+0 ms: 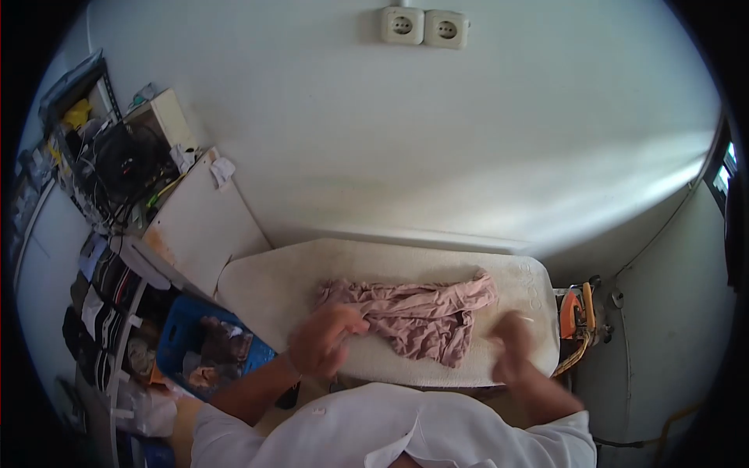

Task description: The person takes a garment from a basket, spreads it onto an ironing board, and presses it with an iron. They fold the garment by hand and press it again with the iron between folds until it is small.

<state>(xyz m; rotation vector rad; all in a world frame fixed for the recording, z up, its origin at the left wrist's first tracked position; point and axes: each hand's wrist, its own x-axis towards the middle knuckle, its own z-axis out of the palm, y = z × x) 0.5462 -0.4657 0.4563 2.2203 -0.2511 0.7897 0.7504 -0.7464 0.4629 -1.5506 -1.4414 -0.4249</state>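
A crumpled pink cloth [421, 312] lies across the middle of a pale padded board [273, 285]. At the cloth's lower left end is my left hand [326, 339], its fingers bent and partly overlapping the cloth's edge in view; whether it touches the cloth is unclear. My right hand [512, 343] is over the board, a little to the right of the cloth and apart from it. Motion blurs its fingers, so their pose is hard to make out.
A blue crate [178, 331] with cloths in it stands at the lower left, beside shelves of folded clothes [101, 312]. A black fan [129, 162] is at the upper left. An orange and yellow device [576, 313] is beyond the board's right end. Wall sockets [424, 28] are above.
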